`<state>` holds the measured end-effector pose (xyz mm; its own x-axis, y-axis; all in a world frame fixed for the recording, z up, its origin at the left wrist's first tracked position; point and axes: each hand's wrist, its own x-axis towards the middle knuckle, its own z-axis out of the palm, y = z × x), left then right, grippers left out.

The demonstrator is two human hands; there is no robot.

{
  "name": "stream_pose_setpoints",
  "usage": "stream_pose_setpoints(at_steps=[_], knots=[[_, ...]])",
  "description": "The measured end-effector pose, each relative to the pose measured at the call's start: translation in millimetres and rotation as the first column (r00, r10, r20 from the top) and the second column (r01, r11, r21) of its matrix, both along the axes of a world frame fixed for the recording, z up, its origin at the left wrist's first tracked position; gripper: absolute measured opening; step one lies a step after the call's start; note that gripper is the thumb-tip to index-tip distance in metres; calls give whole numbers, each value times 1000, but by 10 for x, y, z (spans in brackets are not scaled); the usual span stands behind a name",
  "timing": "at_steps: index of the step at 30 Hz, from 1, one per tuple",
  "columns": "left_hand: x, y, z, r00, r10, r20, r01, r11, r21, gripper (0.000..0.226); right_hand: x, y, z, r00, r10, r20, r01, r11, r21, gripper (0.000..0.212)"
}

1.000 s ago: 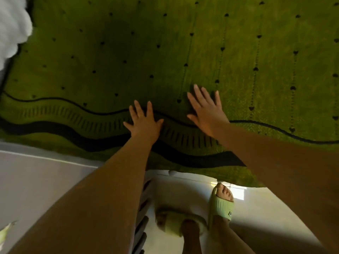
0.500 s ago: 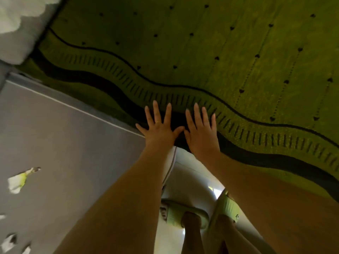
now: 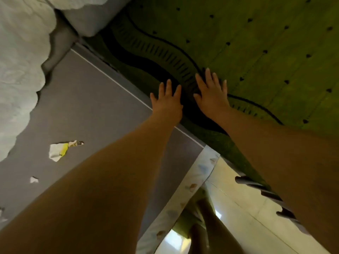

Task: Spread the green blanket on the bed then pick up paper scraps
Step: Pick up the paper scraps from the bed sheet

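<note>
The fingers point(image 3: 211, 77) of the right hand point(image 3: 211, 99) are spread wide and laid flat on the green blanket point(image 3: 266, 52), across its wavy black border; nothing is grasped. The left hand point(image 3: 167, 103) is likewise flattened, fingers splayed, at the blanket's dark edge, where it meets the grey sheet point(image 3: 88, 99); no object is held by it either. The two hands are set just beside each other, apart.

The blanket is seen covering the upper right of the bed, its hem hanging over the side nearest the person. To the left, a pale quilted cover point(image 3: 20, 70) is bunched on the grey sheet. Paper scraps lie well apart from the hands on that sheet: a white-and-yellow scrap point(image 3: 58, 150) and a small white scrap point(image 3: 34, 179) below it. A patterned mattress edge point(image 3: 192, 180) and a metal bed rail point(image 3: 260, 187) are visible below, above the floor.

Compared with half a second ago, the hands are placed further along the border toward the bunched cover, and more of the grey sheet is exposed to view.
</note>
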<state>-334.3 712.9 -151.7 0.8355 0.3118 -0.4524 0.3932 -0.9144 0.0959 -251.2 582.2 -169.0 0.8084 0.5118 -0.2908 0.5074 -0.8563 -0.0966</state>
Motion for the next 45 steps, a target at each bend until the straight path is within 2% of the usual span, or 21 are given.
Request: stream_pose_setpoints(at_steps=[3, 5, 6, 8, 10, 12, 14, 16, 18, 20, 22, 24, 27, 29, 32, 34, 36, 38, 41, 43, 45], knots=[[54, 262, -107, 997, -22, -73, 18, 999, -50, 69, 114, 426, -83, 996, -63, -60, 61, 998, -35, 61], [-73, 430, -178, 989, 24, -145, -37, 995, -89, 69, -26, 762, -135, 995, -27, -97, 22, 999, -43, 61], [-134, 437, -166, 990, 45, -137, -61, 991, -120, 69, -130, 856, -145, 993, 23, -114, -24, 1000, -4, 62], [-284, 490, -68, 991, 107, -77, -119, 978, -173, 63, -380, 1054, -162, 957, 157, -244, -115, 977, 179, 58], [-433, 619, 91, 975, 219, -36, -221, 945, -242, 51, -613, 1205, -96, 836, 179, -518, 30, 929, 369, 49], [-648, 836, 225, 939, 342, -14, -331, 895, -299, 43, -807, 1380, 45, 784, 159, -600, 173, 872, 458, 43], [-886, 1038, 349, 880, 475, -15, -454, 830, -323, 41, -994, 1581, 188, 840, 120, -528, 148, 887, 437, 38], [-1140, 1237, 435, 787, 616, -16, -588, 743, -318, 37, -1185, 1832, 271, 903, 175, -391, 21, 895, 446, 34], [-1392, 1399, 469, 716, 698, 3, -667, 686, -291, 34, -1358, 2065, 290, 907, 260, -332, -90, 888, 451, 28], [-1679, 1559, 450, 656, 754, 2, -727, 633, -267, 33, -1567, 2289, 299, 846, 306, -436, -100, 896, 434, 23], [-1967, 1739, 377, 548, 836, -32, -813, 523, -257, 32, -1776, 2493, 290, 785, 352, -510, -154, 908, 389, 23], [-2262, 1879, 303, 453, 889, -70, -871, 425, -245, 29, -1988, 2656, 220, 770, 358, -528, -187, 918, 349, 25], [-2713, 1985, 261, 394, 918, -48, -895, 371, -248, 27, -2275, 2794, 79, 824, 287, -488, -145, 940, 308, 29], [-3001, 2045, 224, 396, 918, -23, -880, 373, -295, 27, -2453, 2844, 30, 850, 243, -467, -105, 947, 302, 34], [-3353, 2105, 205, 390, 921, -18, -865, 360, -348, 26, -2600, 2890, 39, 884, 214, -414, -158, 973, 166, 26], [-3561, 2133, 229, 358, 934, -13, -862, 325, -389, 23, -2635, 2908, 86, 893, 140, -429, -97, 988, 122, 21], [-3772, 2171, 273, 307, 951, -35, -857, 260, -444, 20, -2696, 2924, 143, 865, -2, -501, 91, 984, 153, 19], [-3926, 2203, 315, 232, 970, -65, -851, 170, -498, 20, -2764, 2937, 194, 797, -134, -589, 298, 935, 190, 16], [-4132, 2269, 380, 249, 966, -76, -865, 186, -467, 23, -2917, 3042, 193, 659, -251, -709, 520, 834, 188, 24], [-4221, 2291, 389, 248, 966, -69, -870, 191, -455, 23, -3005, 3117, 180, 661, -227, -715, 492, 851, 185, 37], [-4314, 2286, 350, 234, 970, -68, -865, 175, -470, 22, -3087, 3171, 123, 749, -170, -640, 354, 919, 171, 45]])
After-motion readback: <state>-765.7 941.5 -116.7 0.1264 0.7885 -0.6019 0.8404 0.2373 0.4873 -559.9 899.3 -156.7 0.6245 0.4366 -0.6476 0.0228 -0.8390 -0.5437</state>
